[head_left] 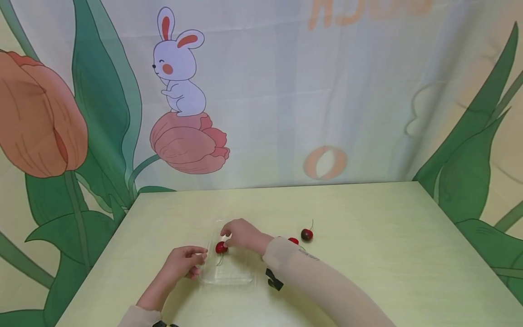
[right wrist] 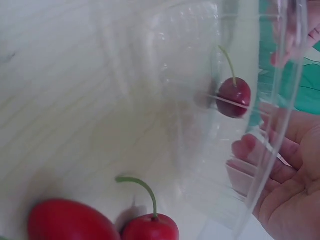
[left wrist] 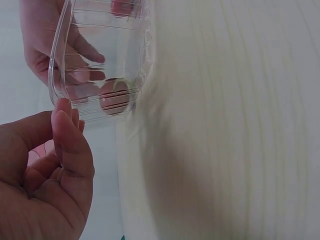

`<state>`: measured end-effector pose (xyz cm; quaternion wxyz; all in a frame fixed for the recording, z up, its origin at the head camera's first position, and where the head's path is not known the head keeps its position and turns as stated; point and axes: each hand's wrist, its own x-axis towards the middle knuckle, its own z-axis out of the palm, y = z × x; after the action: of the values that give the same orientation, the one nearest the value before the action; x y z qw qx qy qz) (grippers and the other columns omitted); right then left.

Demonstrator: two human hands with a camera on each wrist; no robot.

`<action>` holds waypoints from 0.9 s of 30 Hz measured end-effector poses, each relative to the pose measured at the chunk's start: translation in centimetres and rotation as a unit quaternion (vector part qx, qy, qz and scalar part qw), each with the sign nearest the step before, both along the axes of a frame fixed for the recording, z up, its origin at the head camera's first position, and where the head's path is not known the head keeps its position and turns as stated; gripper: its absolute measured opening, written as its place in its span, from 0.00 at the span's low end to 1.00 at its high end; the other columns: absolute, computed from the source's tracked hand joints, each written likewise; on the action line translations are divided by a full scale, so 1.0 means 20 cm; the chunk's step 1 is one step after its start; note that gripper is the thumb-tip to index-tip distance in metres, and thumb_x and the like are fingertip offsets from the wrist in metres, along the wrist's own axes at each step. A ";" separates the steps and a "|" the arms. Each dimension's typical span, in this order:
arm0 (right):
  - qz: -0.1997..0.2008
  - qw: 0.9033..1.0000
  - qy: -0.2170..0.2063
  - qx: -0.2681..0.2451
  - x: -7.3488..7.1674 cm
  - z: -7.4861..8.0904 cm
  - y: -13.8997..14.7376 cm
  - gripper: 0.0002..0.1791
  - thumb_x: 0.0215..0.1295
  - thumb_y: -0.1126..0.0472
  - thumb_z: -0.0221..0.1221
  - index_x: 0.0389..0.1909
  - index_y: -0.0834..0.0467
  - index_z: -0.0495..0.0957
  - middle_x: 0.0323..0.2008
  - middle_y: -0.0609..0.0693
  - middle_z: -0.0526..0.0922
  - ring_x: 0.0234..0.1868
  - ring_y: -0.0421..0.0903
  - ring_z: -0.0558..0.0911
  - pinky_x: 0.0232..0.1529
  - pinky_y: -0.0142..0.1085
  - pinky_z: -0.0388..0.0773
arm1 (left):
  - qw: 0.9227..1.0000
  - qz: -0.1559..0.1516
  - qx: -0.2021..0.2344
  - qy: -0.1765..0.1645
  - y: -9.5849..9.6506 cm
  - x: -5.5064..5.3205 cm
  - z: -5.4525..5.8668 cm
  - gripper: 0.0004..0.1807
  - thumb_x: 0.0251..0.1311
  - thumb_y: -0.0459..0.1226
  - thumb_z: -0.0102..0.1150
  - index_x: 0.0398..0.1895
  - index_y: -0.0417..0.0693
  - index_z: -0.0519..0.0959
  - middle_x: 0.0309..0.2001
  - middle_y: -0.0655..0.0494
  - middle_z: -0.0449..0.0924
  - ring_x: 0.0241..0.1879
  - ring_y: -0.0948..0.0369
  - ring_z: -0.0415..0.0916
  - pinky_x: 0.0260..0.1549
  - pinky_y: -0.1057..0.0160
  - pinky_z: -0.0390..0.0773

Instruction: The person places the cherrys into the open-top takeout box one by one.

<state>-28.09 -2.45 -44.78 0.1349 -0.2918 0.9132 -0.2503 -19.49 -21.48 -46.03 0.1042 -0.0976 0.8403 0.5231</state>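
Note:
A clear plastic box (head_left: pixel 226 277) stands on the table, a dark red cherry (head_left: pixel 221 247) with a green stem inside it near the left wall. My left hand (head_left: pixel 184 262) holds the box's left rim between thumb and fingers; the left wrist view shows the fingertips (left wrist: pixel 62 106) right at the rim. My right hand (head_left: pixel 244 235) reaches over the box from the right, its loosely bent fingers close to the cherry. In the right wrist view the cherry (right wrist: pixel 234 97) sits apart from these fingers (right wrist: pixel 245 145), seen through the plastic wall.
Right of the box lie a dark red cherry (head_left: pixel 307 235) with its stem up and a red cherry (head_left: pixel 293 240) partly behind the right sleeve (head_left: pixel 323 277). Two red fruits show low in the right wrist view, one a stemmed cherry (right wrist: pixel 151 228). A printed curtain (head_left: pixel 261 91) hangs behind the table.

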 end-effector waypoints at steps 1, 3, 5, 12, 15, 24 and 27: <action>0.000 1.000 -0.001 -0.001 0.00 0.00 0.00 0.14 0.65 0.63 0.67 0.51 0.61 0.85 0.48 0.53 0.89 0.51 0.47 0.85 0.57 0.35 0.80 | 1.000 0.002 0.000 -0.002 0.00 0.00 0.00 0.17 0.69 0.33 0.58 0.55 0.28 0.80 0.31 0.50 0.86 0.18 0.65 0.74 0.21 0.66 0.79; 0.001 1.000 -0.003 -0.004 0.00 0.01 0.01 0.14 0.66 0.63 0.67 0.51 0.60 0.85 0.48 0.53 0.89 0.51 0.47 0.85 0.57 0.35 0.81 | 1.000 0.002 -0.001 -0.003 0.00 0.00 0.00 0.17 0.69 0.33 0.58 0.55 0.28 0.80 0.32 0.50 0.86 0.19 0.64 0.74 0.22 0.66 0.79; 0.004 1.000 0.001 -0.008 0.00 0.02 0.02 0.14 0.66 0.62 0.67 0.51 0.60 0.85 0.48 0.53 0.89 0.50 0.48 0.85 0.55 0.34 0.81 | 1.000 0.001 0.001 -0.003 0.00 0.01 0.00 0.17 0.69 0.32 0.57 0.55 0.28 0.79 0.31 0.51 0.86 0.19 0.64 0.74 0.22 0.66 0.80; 0.015 0.999 0.000 -0.033 0.03 0.06 0.07 0.15 0.67 0.63 0.66 0.53 0.61 0.85 0.51 0.54 0.89 0.51 0.49 0.86 0.52 0.33 0.82 | 1.000 0.001 0.007 0.001 0.00 0.01 0.00 0.17 0.68 0.31 0.57 0.55 0.27 0.79 0.30 0.52 0.85 0.18 0.65 0.74 0.21 0.67 0.79; 0.022 0.999 -0.006 -0.047 0.05 0.09 0.09 0.15 0.66 0.64 0.66 0.53 0.62 0.84 0.51 0.55 0.89 0.51 0.51 0.86 0.52 0.34 0.82 | 1.000 0.000 0.007 0.001 0.00 0.01 0.00 0.17 0.68 0.31 0.57 0.55 0.28 0.80 0.30 0.52 0.86 0.18 0.65 0.75 0.21 0.66 0.79; 0.018 0.996 -0.024 -0.086 0.09 0.16 0.17 0.17 0.67 0.63 0.66 0.56 0.62 0.83 0.54 0.57 0.87 0.52 0.51 0.86 0.54 0.36 0.83 | 1.000 0.000 0.011 0.002 0.00 0.01 0.01 0.17 0.68 0.30 0.57 0.56 0.27 0.79 0.30 0.52 0.85 0.18 0.65 0.74 0.20 0.67 0.78; 0.021 0.995 -0.016 -0.093 0.10 0.19 0.20 0.17 0.68 0.63 0.65 0.56 0.62 0.83 0.54 0.57 0.87 0.53 0.52 0.86 0.56 0.40 0.83 | 1.000 -0.002 0.012 0.004 0.00 0.01 0.01 0.17 0.68 0.31 0.57 0.56 0.27 0.79 0.30 0.52 0.85 0.18 0.65 0.74 0.20 0.67 0.78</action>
<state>-26.04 1.57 -40.97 0.1270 -0.3186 0.8773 -0.3359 -19.30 -21.47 -45.87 0.1032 -0.0926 0.8343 0.5336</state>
